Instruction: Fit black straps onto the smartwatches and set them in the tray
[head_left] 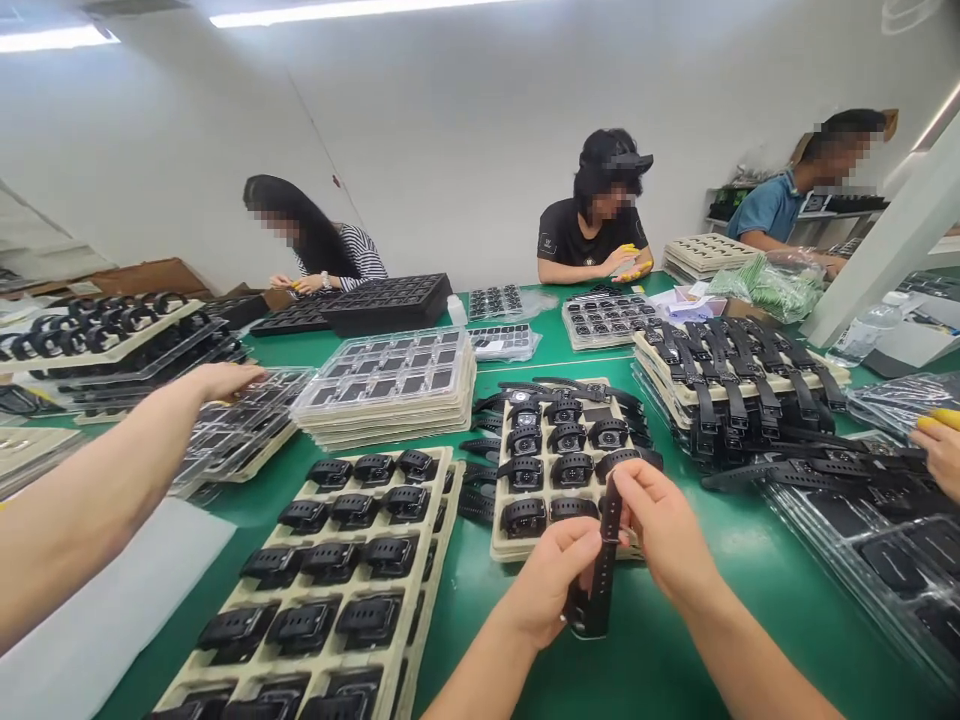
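Observation:
Between my two hands hangs a black watch with a black perforated strap (609,530). My left hand (551,580) is closed round its lower part, near the watch body. The fingers of my right hand (652,505) pinch the upper end of the strap. Just beyond them lies a cream tray (499,545) with rows of black watches (523,470) in its compartments. To the left, another cream tray (405,650) holds rows of watches with closed black straps (371,620).
Clear-lidded trays (390,380) are stacked behind the left tray. A co-worker's arm (112,480) reaches in from the left, another hand (941,450) from the right. More watches (735,370) lie on trays at right. Several people sit across the green table (660,640).

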